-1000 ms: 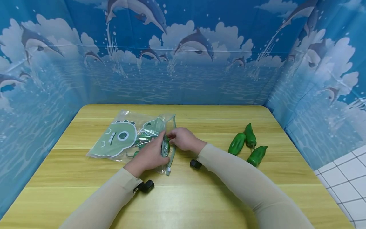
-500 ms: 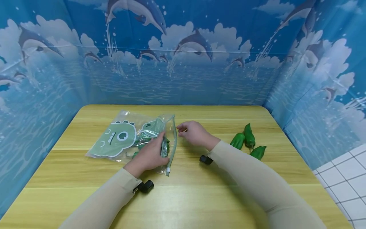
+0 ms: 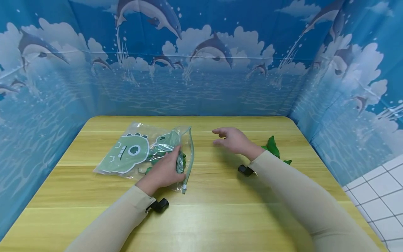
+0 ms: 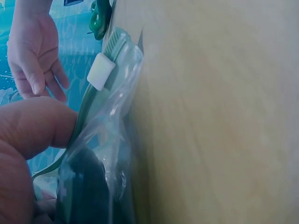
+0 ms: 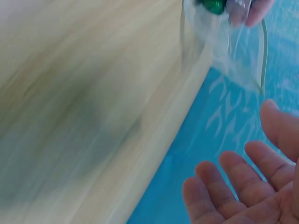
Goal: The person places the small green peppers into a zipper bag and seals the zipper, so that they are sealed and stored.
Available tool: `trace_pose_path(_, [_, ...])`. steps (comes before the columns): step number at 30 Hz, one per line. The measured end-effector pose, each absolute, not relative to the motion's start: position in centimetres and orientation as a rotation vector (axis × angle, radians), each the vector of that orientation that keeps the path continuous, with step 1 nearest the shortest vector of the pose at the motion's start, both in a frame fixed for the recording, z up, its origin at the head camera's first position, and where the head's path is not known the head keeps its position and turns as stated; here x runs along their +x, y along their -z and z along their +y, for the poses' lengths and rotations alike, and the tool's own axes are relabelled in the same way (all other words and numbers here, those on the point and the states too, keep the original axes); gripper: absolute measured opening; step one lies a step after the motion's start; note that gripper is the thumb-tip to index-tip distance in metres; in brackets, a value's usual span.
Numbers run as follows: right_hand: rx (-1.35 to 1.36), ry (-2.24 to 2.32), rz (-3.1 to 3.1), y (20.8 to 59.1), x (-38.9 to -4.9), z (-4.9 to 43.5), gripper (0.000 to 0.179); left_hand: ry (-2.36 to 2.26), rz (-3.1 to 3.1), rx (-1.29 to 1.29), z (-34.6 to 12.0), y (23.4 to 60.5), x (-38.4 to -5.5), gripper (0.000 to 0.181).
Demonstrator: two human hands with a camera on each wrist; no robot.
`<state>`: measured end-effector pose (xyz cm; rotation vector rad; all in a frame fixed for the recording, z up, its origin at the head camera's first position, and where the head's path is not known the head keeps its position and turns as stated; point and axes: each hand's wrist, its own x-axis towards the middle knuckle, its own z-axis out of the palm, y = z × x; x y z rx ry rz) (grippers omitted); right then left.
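Note:
A clear slider bag (image 3: 116, 161) printed with green cartoon monsters lies on the left half of the table, its mouth facing right. Green peppers (image 3: 184, 161) show inside, near the opening. My left hand (image 3: 163, 172) grips the bag by its mouth, thumb at the near edge; the left wrist view shows the white slider (image 4: 100, 71) close to that thumb. To the right of the bag, my right hand (image 3: 234, 140) is held above the table with its fingers apart and nothing in them. Loose green peppers (image 3: 272, 146) lie further right, partly hidden behind the right forearm.
The wooden table (image 3: 201, 217) has rounded far corners. A blue dolphin-print curtain (image 3: 201, 87) stands along its back and sides. White floor tiles (image 3: 387, 189) appear at lower right. Each wrist carries a small black camera (image 3: 161, 205).
My right hand has withdrawn from the bag's mouth and moved right, toward the loose peppers, its fingers spreading. The left hand keeps its hold on the bag in the same place.

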<state>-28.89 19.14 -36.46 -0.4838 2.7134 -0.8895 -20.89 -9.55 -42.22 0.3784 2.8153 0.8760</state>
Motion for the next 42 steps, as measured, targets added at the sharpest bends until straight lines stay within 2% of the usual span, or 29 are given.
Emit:
trace_pose_path(17, [-0.455,0.792,2.743,35.6,-29.6,28.8,0.065,-0.869,2.809,0.367,-9.6,42.1,-20.8,0.120])
trace_pose_path(42, [-0.408,0.661,2.723,36.8,-27.7,36.7,0.076,-0.874,2.807,0.366,-9.4,42.1,-20.6,0.120])
